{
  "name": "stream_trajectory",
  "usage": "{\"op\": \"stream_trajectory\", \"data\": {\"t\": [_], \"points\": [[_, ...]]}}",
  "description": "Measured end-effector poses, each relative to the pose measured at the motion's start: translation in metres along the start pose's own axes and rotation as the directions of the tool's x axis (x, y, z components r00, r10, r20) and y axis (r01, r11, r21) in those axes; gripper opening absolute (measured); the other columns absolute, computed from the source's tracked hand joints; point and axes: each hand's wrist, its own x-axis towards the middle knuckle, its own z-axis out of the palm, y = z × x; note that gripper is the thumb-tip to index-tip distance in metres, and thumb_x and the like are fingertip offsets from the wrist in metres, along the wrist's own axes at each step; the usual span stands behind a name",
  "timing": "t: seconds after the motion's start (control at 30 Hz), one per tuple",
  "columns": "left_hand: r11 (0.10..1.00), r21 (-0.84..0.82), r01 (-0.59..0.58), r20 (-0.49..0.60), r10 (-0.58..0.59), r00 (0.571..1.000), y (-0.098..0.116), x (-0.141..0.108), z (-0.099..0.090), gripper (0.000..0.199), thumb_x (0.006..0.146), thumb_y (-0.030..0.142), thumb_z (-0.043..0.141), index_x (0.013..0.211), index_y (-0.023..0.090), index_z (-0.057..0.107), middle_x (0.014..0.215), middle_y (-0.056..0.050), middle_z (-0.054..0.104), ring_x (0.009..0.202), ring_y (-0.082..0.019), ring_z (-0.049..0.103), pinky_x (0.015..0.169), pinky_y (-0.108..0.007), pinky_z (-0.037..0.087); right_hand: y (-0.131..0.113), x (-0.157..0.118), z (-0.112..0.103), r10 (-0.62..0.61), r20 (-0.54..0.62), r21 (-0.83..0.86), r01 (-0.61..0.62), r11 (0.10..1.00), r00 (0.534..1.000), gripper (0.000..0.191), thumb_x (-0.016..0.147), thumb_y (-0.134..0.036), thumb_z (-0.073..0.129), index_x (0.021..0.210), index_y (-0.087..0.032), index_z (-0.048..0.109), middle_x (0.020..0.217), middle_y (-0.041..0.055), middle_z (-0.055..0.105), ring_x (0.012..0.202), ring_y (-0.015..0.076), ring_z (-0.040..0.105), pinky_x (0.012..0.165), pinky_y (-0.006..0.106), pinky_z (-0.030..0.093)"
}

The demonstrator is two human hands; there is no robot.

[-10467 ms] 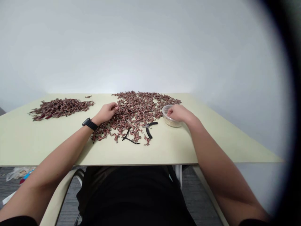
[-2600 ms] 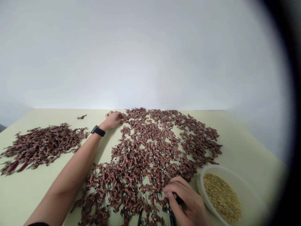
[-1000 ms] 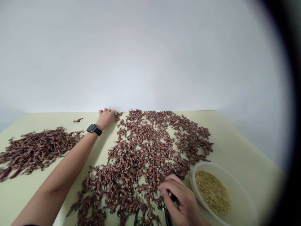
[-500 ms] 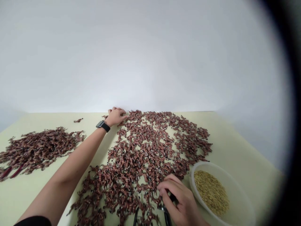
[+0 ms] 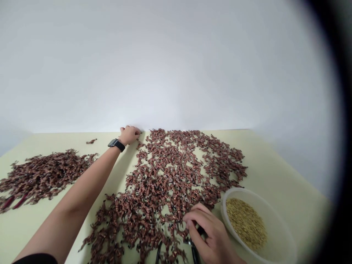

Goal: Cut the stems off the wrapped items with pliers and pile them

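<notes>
My left hand [image 5: 129, 135], with a black smartwatch [image 5: 116, 144] on its wrist, is at the far edge of the table by the wall. Its fingers are curled closed, and a small dark tip like a figurine's hoof pokes out of them. Brown horse figurines [image 5: 170, 172] with dark hooves spread over the middle of the table, to the right of that hand. At the near right of this spread, my right hand [image 5: 210, 234] has thumb and index finger pinched together; what they hold is hidden. A black-handled tool [image 5: 195, 253] lies partly under it.
A second heap of brown figurines [image 5: 46, 174] lies at the left, with a red-handled tool [image 5: 20, 201] at its near edge. One lone figurine [image 5: 91, 141] is behind it. A translucent tub [image 5: 283, 234] of yellowish grains [image 5: 246, 223] stands at the right. A white wall [image 5: 176, 73] rises behind.
My left hand has drawn a little left, away from the spread's far edge, and its fingers have closed. My right hand has hardly moved.
</notes>
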Motion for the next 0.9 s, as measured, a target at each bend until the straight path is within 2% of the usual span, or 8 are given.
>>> {"op": "stream_trajectory", "data": {"t": [0.13,0.23,0.37,0.43,0.63,0.73,0.8,0.9], "points": [[1.000,-0.017,-0.020,-0.011,0.020,1.000,-0.001,-0.008,-0.007,0.030,0.087,0.034,0.056,0.106,0.029,0.079,0.114,-0.011,0.076,0.119,-0.039,0.052,0.101,-0.060,0.028,-0.002,0.001,-0.001,-0.018,-0.010,0.003,0.018,1.000,1.000,0.018,0.096,-0.010,0.050,0.094,-0.021,0.064,0.081,0.0039,0.063,0.080,0.0188,0.062,0.069,0.029,0.048],[0.996,-0.051,-0.077,0.008,0.077,0.997,0.001,-0.017,-0.015,0.034,0.091,0.040,0.056,0.116,0.032,0.077,0.122,-0.007,0.075,0.118,-0.034,0.057,0.102,-0.052,0.034,-0.002,0.002,-0.001,-0.018,-0.008,-0.001,0.018,1.000,1.000,0.018,0.097,-0.009,0.050,0.094,-0.020,0.064,0.080,0.0039,0.063,0.079,0.0186,0.061,0.069,0.029,0.048],[0.962,-0.167,-0.215,0.213,0.248,0.945,0.001,-0.028,-0.023,0.032,0.085,0.051,0.065,0.108,0.036,0.080,0.112,0.001,0.077,0.104,-0.025,0.066,0.095,-0.038,0.045,-0.002,0.003,0.000,-0.024,-0.015,0.001,0.024,1.000,1.000,0.018,0.097,-0.010,0.050,0.093,-0.020,0.064,0.079,0.0041,0.063,0.078,0.0185,0.061,0.068,0.029,0.048],[0.953,-0.192,-0.235,0.254,0.279,0.926,0.000,-0.031,-0.023,0.029,0.084,0.049,0.065,0.104,0.035,0.081,0.109,0.001,0.078,0.100,-0.023,0.068,0.093,-0.035,0.047,-0.003,0.003,0.000,-0.026,-0.025,-0.003,0.026,1.000,0.999,0.018,0.097,-0.011,0.050,0.092,-0.020,0.065,0.078,0.0039,0.063,0.077,0.0182,0.061,0.067,0.029,0.048],[0.974,-0.136,-0.183,0.186,0.207,0.961,-0.003,-0.034,-0.015,0.026,0.088,0.039,0.057,0.097,0.028,0.079,0.105,-0.004,0.077,0.094,-0.024,0.068,0.084,-0.035,0.049,-0.003,0.002,-0.001,-0.007,-0.009,-0.006,0.007,1.000,1.000,0.018,0.098,-0.012,0.050,0.092,-0.020,0.065,0.078,0.0042,0.063,0.078,0.0185,0.061,0.068,0.029,0.049],[0.986,-0.081,-0.146,0.131,0.156,0.979,-0.003,-0.035,-0.013,0.025,0.089,0.036,0.055,0.096,0.027,0.077,0.108,-0.007,0.076,0.102,-0.029,0.065,0.091,-0.041,0.046,-0.001,0.001,0.000,-0.011,-0.017,-0.009,0.011,1.000,1.000,0.018,0.098,-0.012,0.050,0.092,-0.020,0.065,0.078,0.0041,0.062,0.077,0.0185,0.062,0.067,0.029,0.050],[0.993,-0.045,-0.107,0.077,0.110,0.991,0.000,-0.033,-0.012,0.028,0.090,0.035,0.053,0.102,0.026,0.076,0.114,-0.011,0.074,0.113,-0.034,0.060,0.097,-0.049,0.041,0.001,0.001,0.001,-0.018,-0.018,-0.017,0.018,1.000,1.000,0.018,0.097,-0.012,0.050,0.092,-0.020,0.065,0.079,0.0043,0.063,0.077,0.0187,0.062,0.068,0.029,0.051],[0.997,-0.025,-0.068,0.006,0.068,0.998,0.011,-0.027,-0.008,0.038,0.093,0.035,0.050,0.123,0.025,0.070,0.130,-0.015,0.068,0.125,-0.039,0.050,0.101,-0.055,0.035,0.003,0.000,0.003,-0.032,-0.025,-0.021,0.031,0.999,0.999,0.017,0.096,-0.012,0.051,0.092,-0.020,0.065,0.078,0.0044,0.064,0.077,0.0191,0.063,0.068,0.029,0.051]]}}
